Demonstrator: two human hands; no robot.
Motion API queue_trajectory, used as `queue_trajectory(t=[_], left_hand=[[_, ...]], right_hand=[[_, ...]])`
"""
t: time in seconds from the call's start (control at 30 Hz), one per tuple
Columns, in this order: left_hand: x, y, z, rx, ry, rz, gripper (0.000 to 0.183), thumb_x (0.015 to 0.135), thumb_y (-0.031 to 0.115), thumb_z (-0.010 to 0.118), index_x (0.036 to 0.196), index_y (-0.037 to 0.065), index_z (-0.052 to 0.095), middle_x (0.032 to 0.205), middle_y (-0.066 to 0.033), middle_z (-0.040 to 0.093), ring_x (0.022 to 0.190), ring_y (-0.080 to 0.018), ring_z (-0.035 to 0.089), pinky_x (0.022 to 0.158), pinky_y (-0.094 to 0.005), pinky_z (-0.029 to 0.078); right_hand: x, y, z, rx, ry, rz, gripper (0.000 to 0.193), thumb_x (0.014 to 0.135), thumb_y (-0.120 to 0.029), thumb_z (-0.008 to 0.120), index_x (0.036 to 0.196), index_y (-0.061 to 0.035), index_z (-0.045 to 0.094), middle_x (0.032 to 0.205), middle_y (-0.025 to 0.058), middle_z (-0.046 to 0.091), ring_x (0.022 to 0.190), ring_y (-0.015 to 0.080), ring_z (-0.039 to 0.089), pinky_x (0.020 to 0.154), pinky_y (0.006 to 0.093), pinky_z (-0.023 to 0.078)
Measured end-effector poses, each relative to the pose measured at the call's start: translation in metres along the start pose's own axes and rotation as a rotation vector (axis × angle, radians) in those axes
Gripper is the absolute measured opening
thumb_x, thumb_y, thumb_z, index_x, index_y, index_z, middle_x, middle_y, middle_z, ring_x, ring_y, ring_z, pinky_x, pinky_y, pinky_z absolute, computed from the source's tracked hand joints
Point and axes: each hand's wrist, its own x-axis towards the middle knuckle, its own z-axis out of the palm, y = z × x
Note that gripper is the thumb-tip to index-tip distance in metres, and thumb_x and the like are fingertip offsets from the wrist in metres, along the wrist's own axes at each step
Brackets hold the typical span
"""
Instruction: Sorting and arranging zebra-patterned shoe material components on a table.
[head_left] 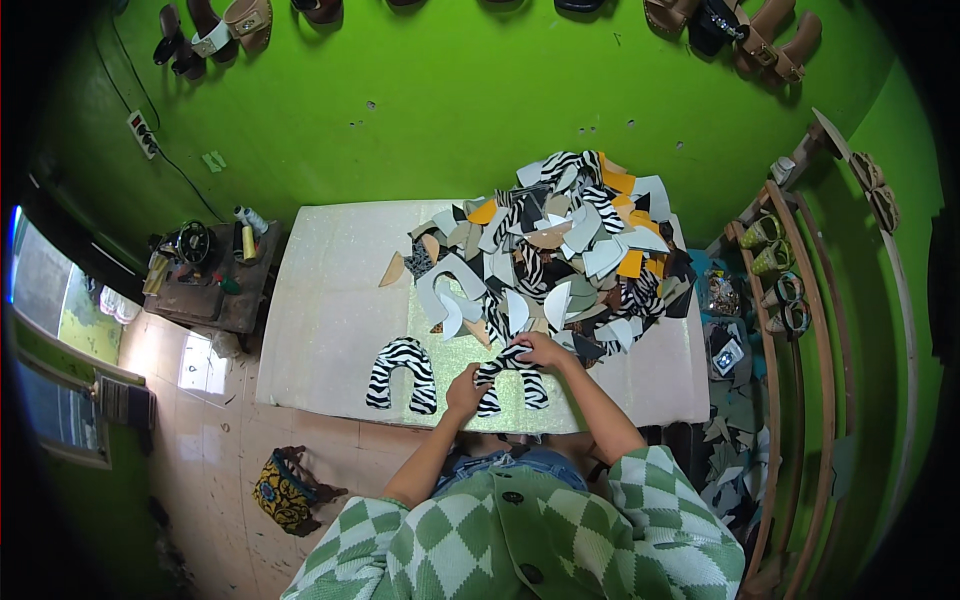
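Two arch-shaped zebra-striped cutouts lie near the front edge of the pale table [330,290]. The left zebra-striped cutout [383,370] lies flat, apart from my hands. My left hand [464,391] has its fingers closed at the left edge of the right zebra-striped cutout [530,385]. At the top of that same piece, my right hand [541,349] is bent over it, thumb and fingers closed on striped material. Beyond my hands spreads a big heap of scraps [560,250] in white, grey, tan, orange and zebra print. My hands partly cover the right cutout.
A sewing machine [195,243] and thread cones [248,240] stand on a small dark table at left. Wooden racks with sandals [775,260] run along the right. Scraps [735,440] litter the floor there. A patterned bag [283,490] sits on the floor at lower left.
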Motion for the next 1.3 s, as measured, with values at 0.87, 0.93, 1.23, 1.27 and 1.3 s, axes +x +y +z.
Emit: queue_trajectory(t=[0.87,0.93,1.23,1.27,1.3], left_hand=[[-0.022,0.013,-0.014,0.204,0.071,0.149,0.056,0.064,0.013,0.073,0.118,0.013,0.056,0.1,-0.0045,0.056,0.089,-0.0252,0.052,0.078,-0.034,0.045],[-0.023,0.016,-0.016,0.265,0.054,0.178,0.056,0.065,0.014,0.072,0.119,0.014,0.055,0.101,-0.0042,0.055,0.089,-0.0242,0.052,0.075,-0.0339,0.045],[-0.022,0.013,-0.008,0.442,0.063,0.232,0.056,0.066,0.014,0.072,0.12,0.011,0.054,0.104,-0.0048,0.052,0.089,-0.0236,0.052,0.07,-0.0338,0.046],[-0.022,0.012,-0.006,0.442,0.063,0.231,0.056,0.066,0.014,0.072,0.12,0.011,0.054,0.104,-0.0048,0.052,0.089,-0.0236,0.052,0.07,-0.0338,0.046],[-0.022,0.013,-0.005,0.493,0.052,0.236,0.054,0.068,0.015,0.069,0.12,0.011,0.053,0.106,-0.0046,0.051,0.09,-0.023,0.051,0.07,-0.0343,0.046]], right_hand=[[-0.008,-0.006,0.039,-0.25,0.304,-0.019,0.036,0.06,-0.013,0.079,0.094,-0.0095,0.065,0.069,0.0042,0.057,0.065,0.015,0.054,0.063,0.028,0.045],[-0.01,-0.006,0.04,-0.228,0.329,-0.031,0.036,0.061,-0.014,0.079,0.094,-0.0088,0.065,0.07,0.005,0.058,0.065,0.016,0.054,0.064,0.0286,0.045],[-0.019,-0.02,0.05,-0.349,0.426,-0.095,0.03,0.066,-0.015,0.074,0.094,-0.0087,0.066,0.084,0.0094,0.06,0.081,0.0247,0.058,0.072,0.032,0.046],[-0.02,-0.022,0.05,-0.349,0.425,-0.095,0.03,0.066,-0.015,0.074,0.094,-0.0087,0.066,0.084,0.0094,0.06,0.081,0.0247,0.058,0.072,0.032,0.046],[-0.021,-0.024,0.05,-0.364,0.42,-0.056,0.03,0.066,-0.015,0.074,0.094,-0.0086,0.066,0.086,0.0098,0.059,0.083,0.0262,0.058,0.074,0.033,0.045]])
